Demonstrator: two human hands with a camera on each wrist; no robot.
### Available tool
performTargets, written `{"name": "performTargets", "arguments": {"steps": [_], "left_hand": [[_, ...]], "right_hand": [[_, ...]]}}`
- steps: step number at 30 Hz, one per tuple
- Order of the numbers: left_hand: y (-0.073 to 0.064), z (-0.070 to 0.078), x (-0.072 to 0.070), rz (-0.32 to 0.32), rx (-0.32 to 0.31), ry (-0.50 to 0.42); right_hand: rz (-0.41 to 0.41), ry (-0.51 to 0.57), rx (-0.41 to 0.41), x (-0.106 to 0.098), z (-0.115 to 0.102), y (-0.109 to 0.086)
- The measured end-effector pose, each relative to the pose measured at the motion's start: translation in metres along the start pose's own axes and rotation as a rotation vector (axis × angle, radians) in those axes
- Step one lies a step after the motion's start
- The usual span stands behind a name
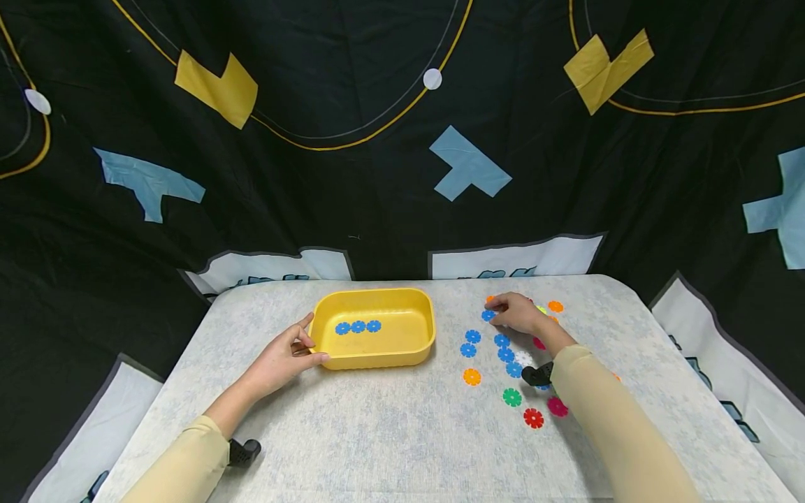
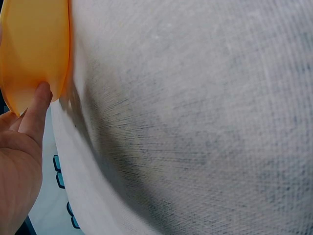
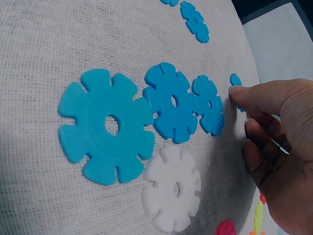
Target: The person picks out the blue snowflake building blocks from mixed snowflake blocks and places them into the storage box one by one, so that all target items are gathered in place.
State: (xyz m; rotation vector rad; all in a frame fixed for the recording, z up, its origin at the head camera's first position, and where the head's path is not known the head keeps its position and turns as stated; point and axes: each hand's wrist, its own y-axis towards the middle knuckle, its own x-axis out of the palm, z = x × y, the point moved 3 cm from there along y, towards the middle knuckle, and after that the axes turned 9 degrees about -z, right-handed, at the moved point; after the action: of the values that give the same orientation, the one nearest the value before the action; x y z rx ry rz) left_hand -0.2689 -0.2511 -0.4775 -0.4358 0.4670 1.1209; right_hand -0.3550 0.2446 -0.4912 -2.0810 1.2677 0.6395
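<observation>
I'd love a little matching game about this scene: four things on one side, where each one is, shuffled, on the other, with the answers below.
Things:
1. Left hand
2. Right hand
3. Row of three blue pieces
4. Green piece

Places:
A. On the table, near the red piece
B. At the left end of the yellow tray
C. At a single blue piece outside the tray
D. Inside the tray

Right pairs: 1-B, 2-C, 3-D, 4-A
</observation>
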Motion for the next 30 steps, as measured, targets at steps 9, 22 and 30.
{"name": "performTargets", "arguments": {"steps": [9,22,30], "left_hand": [[-0.0004,0.0012,-0.0002,-0.005,0.001,-0.005],[-0.0027,0.0045,-0.0003,-0.002,0.002,-0.022],[-0.002,0.0021,0.0003,0.002,0.006,-0.013]], "right_hand": [[0.008,-0.008,0.001,0.0003,-0.0004,0.0015],[0.002,0.019,0.013,0.001,-0.0032,-0.0005],[0.005,0.06,0.026,0.0019,-0.0029,0.0007]]}}
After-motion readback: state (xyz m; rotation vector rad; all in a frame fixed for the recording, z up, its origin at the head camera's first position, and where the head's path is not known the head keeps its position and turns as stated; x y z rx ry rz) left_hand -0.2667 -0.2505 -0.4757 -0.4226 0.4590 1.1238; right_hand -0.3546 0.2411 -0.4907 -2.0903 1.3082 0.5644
